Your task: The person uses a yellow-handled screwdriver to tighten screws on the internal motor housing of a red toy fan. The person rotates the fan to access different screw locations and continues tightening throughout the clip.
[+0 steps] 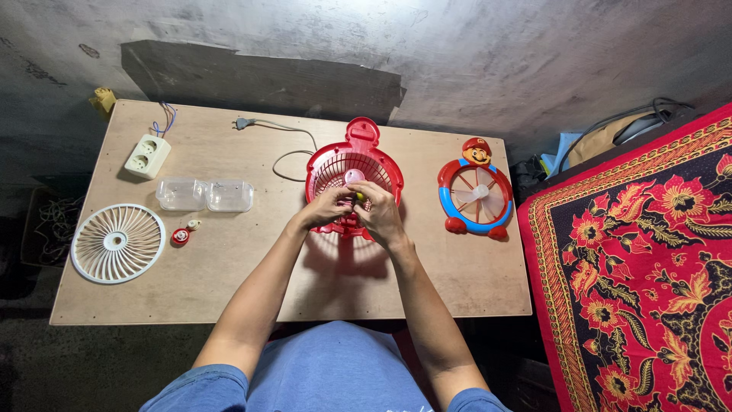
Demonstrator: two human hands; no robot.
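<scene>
The round red plastic fan housing with its slatted rear grille lies flat at the middle of the pale plywood bench. Both my hands meet over its lower half. My left hand curls on the rim at about seven o'clock of the housing. My right hand is closed around a small yellow-tipped tool, which looks like a screwdriver, aimed at the hub. To work it well, I judge I should keep the left hand pressing the housing still and hold the tool straight over the fastener. At nine o'clock sit two clear plastic boxes and a white round fan grille; at three o'clock, a blue-and-red cartoon-figure fan.
</scene>
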